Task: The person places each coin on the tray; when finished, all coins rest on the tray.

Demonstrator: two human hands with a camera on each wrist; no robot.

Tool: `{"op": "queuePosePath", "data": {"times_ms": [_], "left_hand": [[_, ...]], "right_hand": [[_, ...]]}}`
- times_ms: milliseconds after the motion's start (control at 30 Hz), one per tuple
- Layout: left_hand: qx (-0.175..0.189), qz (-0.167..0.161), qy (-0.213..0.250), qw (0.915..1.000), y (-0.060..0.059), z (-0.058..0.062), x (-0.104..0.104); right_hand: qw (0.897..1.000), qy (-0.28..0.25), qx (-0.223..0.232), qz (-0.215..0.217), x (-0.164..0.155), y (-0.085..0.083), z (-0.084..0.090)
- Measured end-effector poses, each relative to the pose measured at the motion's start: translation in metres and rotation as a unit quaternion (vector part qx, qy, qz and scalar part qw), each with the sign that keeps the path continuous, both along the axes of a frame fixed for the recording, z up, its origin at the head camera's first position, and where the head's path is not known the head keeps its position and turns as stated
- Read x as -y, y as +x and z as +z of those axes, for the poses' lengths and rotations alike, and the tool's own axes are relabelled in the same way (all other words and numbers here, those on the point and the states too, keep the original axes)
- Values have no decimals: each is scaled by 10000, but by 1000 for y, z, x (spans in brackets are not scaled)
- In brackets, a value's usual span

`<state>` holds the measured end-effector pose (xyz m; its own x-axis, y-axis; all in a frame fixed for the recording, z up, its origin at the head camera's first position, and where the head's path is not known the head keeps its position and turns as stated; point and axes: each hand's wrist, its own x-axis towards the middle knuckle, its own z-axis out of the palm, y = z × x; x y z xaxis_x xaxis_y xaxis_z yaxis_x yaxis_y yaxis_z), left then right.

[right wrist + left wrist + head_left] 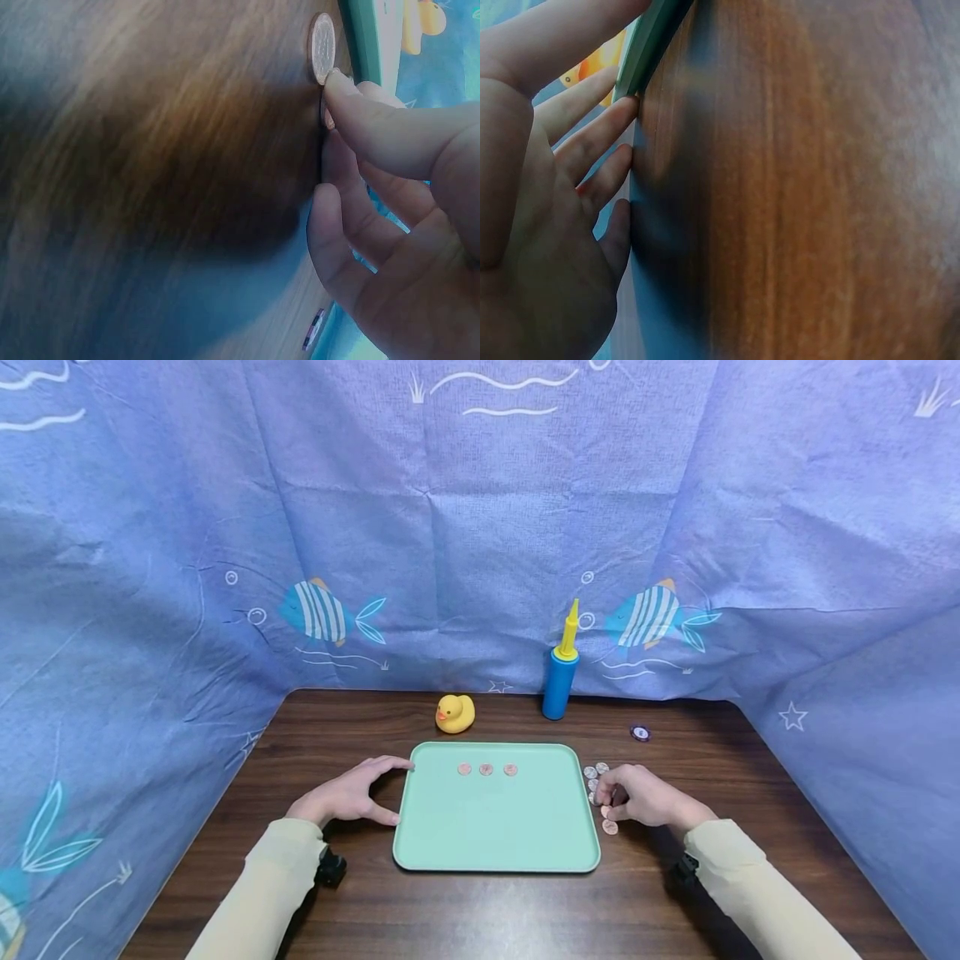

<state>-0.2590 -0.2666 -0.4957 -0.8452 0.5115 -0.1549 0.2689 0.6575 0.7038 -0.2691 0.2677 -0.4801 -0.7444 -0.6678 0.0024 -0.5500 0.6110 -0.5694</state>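
Right wrist alone shows right hand (390, 225) grip pinching a coin (322, 112); left hand (348, 793) steadies tray (495, 835)

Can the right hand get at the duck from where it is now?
Probably yes. The right hand lies by the coins, right of the tray. The duck stands behind the tray, with nothing tall between; only the flat tray must be crossed.

Tray (495, 835) centred on the desk (480, 910), 3 coins (486, 769) in a row near its far edge. More coins (597, 777) just right of it. Behind: duck (454, 713), pump (561, 672) to its right, small disc (640, 732) farther right.
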Motion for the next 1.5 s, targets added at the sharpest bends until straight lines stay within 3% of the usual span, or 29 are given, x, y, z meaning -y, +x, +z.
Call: {"op": "queuePosePath", "data": {"times_ms": [633, 1067, 1500], "left_hand": [[12, 19, -1, 10000, 1, 0, 1], [-12, 10, -13, 10000, 2, 0, 0], [22, 76, -59, 10000, 2, 1, 0]], "right_hand": [[9996, 262, 85, 78, 6, 4, 5], [9988, 258, -286, 294, 1, 4, 7], [9992, -159, -34, 368, -10, 1, 10]]}}
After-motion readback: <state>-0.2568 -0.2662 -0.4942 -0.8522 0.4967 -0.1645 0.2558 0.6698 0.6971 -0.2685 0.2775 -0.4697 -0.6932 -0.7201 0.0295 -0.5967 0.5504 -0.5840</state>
